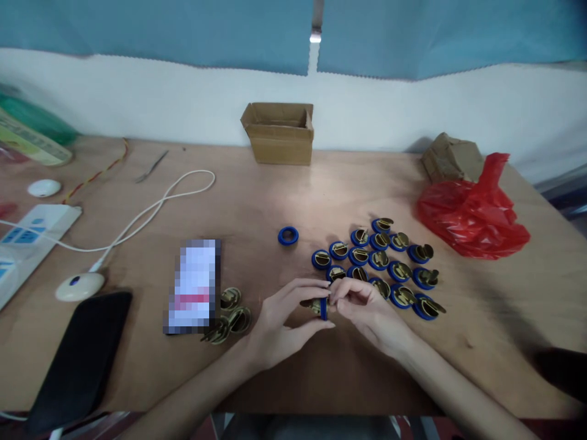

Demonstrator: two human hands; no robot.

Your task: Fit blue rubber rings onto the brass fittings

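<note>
Left hand [279, 318]: in the head view it's a wide curve, fingers over the top, thumb below, the piece [323, 308] caught between.
Right hand [373, 315]: fingertips bunched at the near side of that piece; whether they pinch it, I can't tell.
Piece: blue rim on edge, brass-coloured clip facing the left palm; looks light and stiff, hardly fragile, the metal perhaps slick.
Best hold: the blue rim, I'd say, clear of the thin hinged flap.
Pieces [400, 271]: a loose crowd of them beyond and right of the right hand, flaps up.
Ring [288, 242]: one bare blue loop, out ahead of the left hand.
Clips [239, 319]: a small heap just left of the left hand, beside the lit phone [195, 287].
Table [257, 214]: flat, wood-toned, under both hands.
Beyond the hands: open box [282, 146] straight ahead, red bag [477, 217] far right, pale wall [183, 98] behind, blue cloth [160, 30] above.
</note>
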